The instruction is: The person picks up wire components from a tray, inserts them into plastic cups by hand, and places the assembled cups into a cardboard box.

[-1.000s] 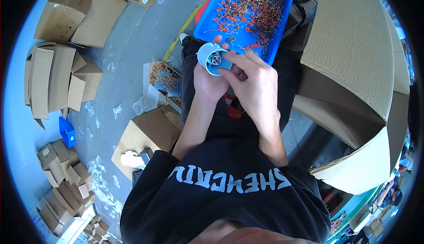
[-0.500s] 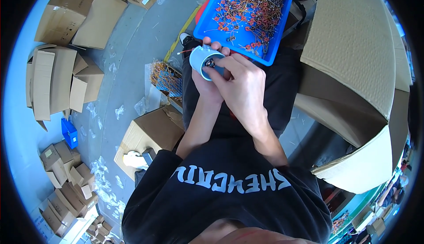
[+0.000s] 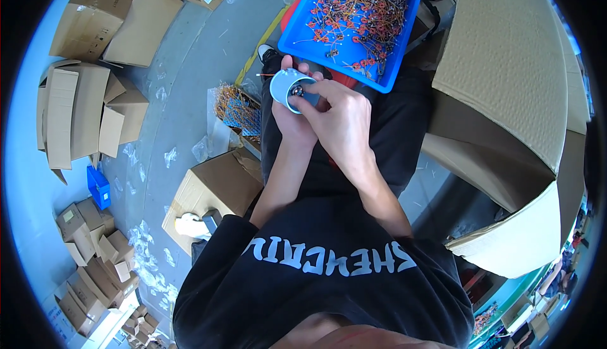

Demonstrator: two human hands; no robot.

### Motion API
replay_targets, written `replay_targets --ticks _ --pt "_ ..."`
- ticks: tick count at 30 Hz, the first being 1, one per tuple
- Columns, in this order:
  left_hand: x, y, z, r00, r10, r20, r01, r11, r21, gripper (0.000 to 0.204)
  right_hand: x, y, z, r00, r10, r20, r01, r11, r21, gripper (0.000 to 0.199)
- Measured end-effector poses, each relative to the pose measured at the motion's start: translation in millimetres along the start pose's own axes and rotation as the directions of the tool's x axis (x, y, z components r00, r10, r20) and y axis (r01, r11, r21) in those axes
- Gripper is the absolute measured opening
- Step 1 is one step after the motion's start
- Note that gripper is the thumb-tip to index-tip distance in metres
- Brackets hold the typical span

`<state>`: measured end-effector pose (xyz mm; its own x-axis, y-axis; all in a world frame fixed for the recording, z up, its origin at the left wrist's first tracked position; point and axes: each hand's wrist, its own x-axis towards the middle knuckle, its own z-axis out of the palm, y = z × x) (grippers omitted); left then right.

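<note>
While cupped in left hand (image 3: 292, 116) fingers, pale blue round cup (image 3: 289, 90); right hand (image 3: 341, 124) fingers pinched at its rim; blue tray (image 3: 354, 64) just beyond.

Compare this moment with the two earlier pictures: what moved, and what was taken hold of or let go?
Little changed. The right hand shifted slightly, its fingers now at the mouth of the pale blue cup, by a small dark part inside. The left hand kept its grip on the cup; nothing was let go. The blue tray of orange components and the cardboard boxes stayed put.
</note>
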<state>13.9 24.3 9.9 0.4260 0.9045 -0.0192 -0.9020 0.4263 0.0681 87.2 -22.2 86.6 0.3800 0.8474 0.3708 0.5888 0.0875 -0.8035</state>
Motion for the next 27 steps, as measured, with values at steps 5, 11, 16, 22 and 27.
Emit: replay_targets --ticks 5,11,16,22,27 --pt "2 2 -3 0.998 -0.059 0.012 0.06 0.997 -0.038 0.034 -7 0 -8 0.995 0.048 0.088 -0.049 0.999 0.001 0.034" --pt "1 -3 5 0.999 -0.042 -0.012 0.041 0.999 -0.019 0.036 2 6 -20 0.997 -0.073 0.009 0.072 0.997 0.029 0.056" --pt "3 -3 11 0.982 -0.189 -0.011 0.189 0.975 0.113 0.042 9 27 -19 0.993 -0.113 0.024 0.114 0.992 -0.059 0.062" --pt "5 20 11 0.958 -0.264 -0.111 0.284 0.922 0.262 0.051 10 34 -26 0.986 -0.126 0.106 0.11 0.984 0.14 0.059" --pt "-2 16 22 0.947 -0.177 -0.27 0.296 0.81 0.506 0.051 13 30 -25 0.973 -0.208 0.102 0.192 0.97 0.149 0.06"
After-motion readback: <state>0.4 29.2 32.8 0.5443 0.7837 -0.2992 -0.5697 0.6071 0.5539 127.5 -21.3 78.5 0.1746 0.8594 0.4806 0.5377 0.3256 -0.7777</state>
